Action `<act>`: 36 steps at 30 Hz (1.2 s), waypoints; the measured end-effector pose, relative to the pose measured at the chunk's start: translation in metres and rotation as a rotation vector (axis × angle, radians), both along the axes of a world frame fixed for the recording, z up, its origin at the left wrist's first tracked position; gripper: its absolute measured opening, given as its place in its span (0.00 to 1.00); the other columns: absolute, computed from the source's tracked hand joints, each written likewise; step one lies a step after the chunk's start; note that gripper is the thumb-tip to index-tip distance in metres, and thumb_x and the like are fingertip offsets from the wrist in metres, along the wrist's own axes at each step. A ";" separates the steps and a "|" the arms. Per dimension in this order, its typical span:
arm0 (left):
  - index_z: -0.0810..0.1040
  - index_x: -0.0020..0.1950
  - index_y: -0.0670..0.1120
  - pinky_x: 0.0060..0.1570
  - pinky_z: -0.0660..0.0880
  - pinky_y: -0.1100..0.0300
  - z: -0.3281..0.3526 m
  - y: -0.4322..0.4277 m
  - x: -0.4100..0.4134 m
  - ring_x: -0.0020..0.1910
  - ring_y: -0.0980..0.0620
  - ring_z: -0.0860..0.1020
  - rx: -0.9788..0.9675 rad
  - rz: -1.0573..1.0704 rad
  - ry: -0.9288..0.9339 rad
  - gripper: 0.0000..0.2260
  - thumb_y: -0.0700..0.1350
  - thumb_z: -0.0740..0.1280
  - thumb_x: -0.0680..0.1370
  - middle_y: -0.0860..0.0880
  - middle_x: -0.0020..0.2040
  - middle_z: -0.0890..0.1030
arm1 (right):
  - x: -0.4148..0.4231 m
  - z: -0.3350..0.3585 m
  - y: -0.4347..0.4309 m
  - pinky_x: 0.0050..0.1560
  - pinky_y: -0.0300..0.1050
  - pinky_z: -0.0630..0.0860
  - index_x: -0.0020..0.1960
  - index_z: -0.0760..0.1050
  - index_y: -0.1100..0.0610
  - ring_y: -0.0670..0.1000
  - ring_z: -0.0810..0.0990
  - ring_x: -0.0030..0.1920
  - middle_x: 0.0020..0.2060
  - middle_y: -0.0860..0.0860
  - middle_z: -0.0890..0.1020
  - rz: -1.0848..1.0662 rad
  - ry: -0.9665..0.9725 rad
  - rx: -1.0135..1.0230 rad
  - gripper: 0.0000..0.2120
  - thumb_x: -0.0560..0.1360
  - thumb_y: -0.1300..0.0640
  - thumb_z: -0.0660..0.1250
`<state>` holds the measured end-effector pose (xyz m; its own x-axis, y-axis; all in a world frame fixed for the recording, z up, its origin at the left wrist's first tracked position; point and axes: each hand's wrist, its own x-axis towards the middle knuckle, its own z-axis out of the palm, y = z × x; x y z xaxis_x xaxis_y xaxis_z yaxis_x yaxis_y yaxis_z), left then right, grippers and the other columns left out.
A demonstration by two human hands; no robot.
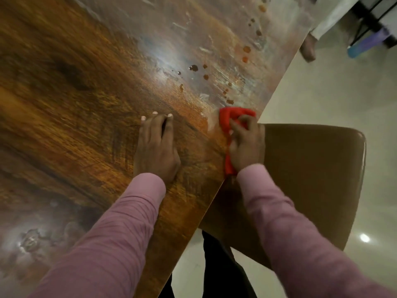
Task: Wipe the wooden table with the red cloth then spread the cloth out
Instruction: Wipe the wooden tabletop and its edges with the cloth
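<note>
The cloth [231, 123] sits bunched at the right edge of the table [86, 93], crumpled under the right hand [247, 145], whose fingers curl into its folds and grip it; a tail of red runs back under the palm toward the wrist. It looks soft, light and limp, so it should drag easily across the top and soak up liquid, but it will also wad up instead of staying flat. For wiping, a handful from above seems right; for spreading later, two corners pinched apart would likely serve better (no corner shows now).

The left hand [155, 147] lies flat on the wood just beside it, fingers straight and close together, pressing down and holding nothing.

The tabletop is glossy, dark-grained wood with streaky glare. Brownish drops [214, 72] are scattered just beyond the cloth, so wiping looks barely begun. The slick finish should let the cloth glide.

To the right, below the table edge, is a brown chair [311, 179] with rounded corners, on a pale shiny floor [322, 93]. Both sleeves [120, 229] are mauve, ribbed knit.
</note>
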<state>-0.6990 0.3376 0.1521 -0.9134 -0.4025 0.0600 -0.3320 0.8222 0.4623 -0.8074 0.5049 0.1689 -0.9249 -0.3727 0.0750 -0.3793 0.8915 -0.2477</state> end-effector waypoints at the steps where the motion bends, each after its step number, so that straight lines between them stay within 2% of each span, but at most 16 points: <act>1: 0.67 0.70 0.34 0.73 0.54 0.41 0.001 0.000 -0.001 0.69 0.36 0.64 0.002 0.021 0.003 0.26 0.43 0.48 0.75 0.36 0.65 0.70 | -0.023 0.001 -0.003 0.62 0.48 0.66 0.62 0.78 0.55 0.61 0.70 0.60 0.62 0.55 0.75 -0.017 -0.014 -0.010 0.17 0.75 0.65 0.64; 3: 0.67 0.71 0.34 0.73 0.53 0.41 0.001 0.001 -0.003 0.70 0.36 0.64 0.000 0.068 0.007 0.25 0.42 0.50 0.76 0.36 0.65 0.70 | -0.047 0.004 -0.011 0.65 0.47 0.64 0.62 0.78 0.56 0.61 0.68 0.63 0.62 0.55 0.74 0.008 -0.036 -0.036 0.17 0.76 0.65 0.63; 4: 0.67 0.71 0.34 0.73 0.53 0.41 0.001 0.001 -0.003 0.70 0.36 0.63 0.002 0.094 0.011 0.24 0.40 0.52 0.76 0.36 0.65 0.70 | -0.045 0.004 -0.015 0.66 0.51 0.65 0.61 0.78 0.56 0.61 0.68 0.63 0.62 0.55 0.74 0.046 -0.041 -0.047 0.16 0.75 0.65 0.64; 5: 0.67 0.71 0.34 0.73 0.53 0.40 0.001 0.002 -0.004 0.70 0.35 0.64 0.008 0.124 0.017 0.22 0.38 0.54 0.77 0.35 0.65 0.70 | -0.036 0.004 -0.018 0.66 0.54 0.65 0.60 0.79 0.56 0.61 0.69 0.63 0.61 0.55 0.75 0.137 -0.034 -0.049 0.16 0.74 0.65 0.65; 7: 0.68 0.70 0.34 0.73 0.54 0.40 0.001 0.001 -0.008 0.69 0.34 0.64 0.003 0.196 0.028 0.22 0.36 0.58 0.76 0.34 0.65 0.71 | -0.006 0.000 -0.019 0.60 0.53 0.68 0.57 0.80 0.56 0.61 0.72 0.59 0.59 0.54 0.76 0.408 -0.010 -0.033 0.16 0.71 0.65 0.68; 10: 0.67 0.71 0.34 0.73 0.51 0.43 0.005 -0.004 -0.023 0.70 0.34 0.64 -0.074 0.344 0.037 0.23 0.40 0.54 0.77 0.35 0.65 0.70 | -0.017 -0.001 -0.010 0.53 0.53 0.73 0.56 0.81 0.57 0.61 0.75 0.53 0.57 0.56 0.78 0.748 0.033 -0.030 0.16 0.69 0.65 0.71; 11: 0.66 0.71 0.35 0.74 0.49 0.44 0.006 -0.005 -0.031 0.70 0.35 0.63 -0.088 0.402 0.035 0.23 0.41 0.53 0.77 0.35 0.66 0.69 | -0.038 -0.002 -0.011 0.55 0.55 0.74 0.57 0.81 0.57 0.62 0.75 0.54 0.57 0.56 0.79 0.747 0.059 -0.016 0.16 0.70 0.65 0.70; 13: 0.65 0.72 0.36 0.75 0.49 0.45 0.004 -0.004 -0.044 0.71 0.36 0.62 -0.081 0.526 0.026 0.22 0.40 0.53 0.79 0.36 0.67 0.68 | -0.081 0.001 -0.015 0.62 0.59 0.71 0.60 0.79 0.57 0.62 0.72 0.60 0.60 0.56 0.77 0.546 0.022 -0.002 0.15 0.74 0.63 0.67; 16: 0.65 0.72 0.37 0.75 0.50 0.44 -0.002 0.001 -0.058 0.71 0.36 0.61 -0.075 0.658 -0.008 0.21 0.39 0.55 0.79 0.36 0.68 0.67 | -0.112 0.000 -0.023 0.69 0.56 0.65 0.61 0.79 0.57 0.60 0.67 0.65 0.61 0.54 0.75 0.331 -0.042 -0.084 0.15 0.77 0.61 0.63; 19: 0.65 0.72 0.36 0.75 0.48 0.46 -0.008 0.003 -0.059 0.70 0.36 0.62 -0.114 0.728 -0.021 0.22 0.39 0.54 0.79 0.36 0.67 0.68 | -0.084 -0.002 -0.026 0.67 0.56 0.65 0.61 0.78 0.54 0.58 0.68 0.63 0.60 0.52 0.75 0.485 -0.055 -0.090 0.16 0.75 0.59 0.63; 23: 0.65 0.72 0.35 0.75 0.49 0.45 -0.008 0.003 -0.060 0.69 0.36 0.64 -0.140 0.710 -0.054 0.23 0.39 0.54 0.77 0.36 0.65 0.69 | -0.058 -0.001 -0.020 0.55 0.48 0.71 0.59 0.80 0.54 0.57 0.73 0.54 0.58 0.52 0.77 0.878 -0.068 -0.080 0.17 0.71 0.62 0.67; 25: 0.65 0.72 0.35 0.75 0.49 0.46 -0.009 0.004 -0.060 0.69 0.36 0.64 -0.149 0.709 -0.060 0.24 0.40 0.52 0.77 0.36 0.65 0.69 | -0.085 -0.001 -0.033 0.56 0.52 0.72 0.58 0.80 0.55 0.59 0.74 0.55 0.57 0.53 0.78 0.845 -0.021 -0.057 0.16 0.71 0.63 0.68; 27: 0.65 0.72 0.34 0.75 0.50 0.45 -0.009 0.005 -0.060 0.69 0.36 0.64 -0.158 0.716 -0.048 0.23 0.40 0.52 0.77 0.36 0.65 0.69 | -0.118 0.001 -0.056 0.58 0.56 0.72 0.58 0.80 0.55 0.60 0.71 0.58 0.58 0.54 0.77 0.649 -0.032 -0.071 0.15 0.73 0.63 0.66; 30: 0.65 0.71 0.34 0.75 0.50 0.45 -0.008 0.005 -0.060 0.68 0.35 0.65 -0.154 0.713 -0.038 0.23 0.39 0.53 0.77 0.36 0.65 0.70 | -0.135 0.002 -0.082 0.61 0.53 0.70 0.59 0.80 0.55 0.59 0.69 0.59 0.60 0.54 0.75 0.455 -0.074 -0.122 0.14 0.75 0.62 0.63; 32: 0.65 0.71 0.33 0.74 0.51 0.44 -0.008 0.006 -0.061 0.68 0.34 0.65 -0.146 0.717 -0.045 0.23 0.40 0.52 0.77 0.35 0.65 0.70 | -0.119 0.001 -0.084 0.58 0.50 0.70 0.57 0.81 0.55 0.59 0.70 0.57 0.59 0.53 0.76 0.515 -0.074 -0.141 0.14 0.74 0.61 0.64; 36: 0.66 0.71 0.34 0.74 0.51 0.44 -0.009 0.003 -0.062 0.68 0.35 0.65 -0.152 0.736 -0.058 0.24 0.42 0.50 0.77 0.35 0.64 0.71 | -0.079 -0.002 -0.081 0.50 0.48 0.72 0.54 0.82 0.55 0.58 0.73 0.51 0.56 0.53 0.78 0.937 -0.083 -0.161 0.14 0.71 0.61 0.64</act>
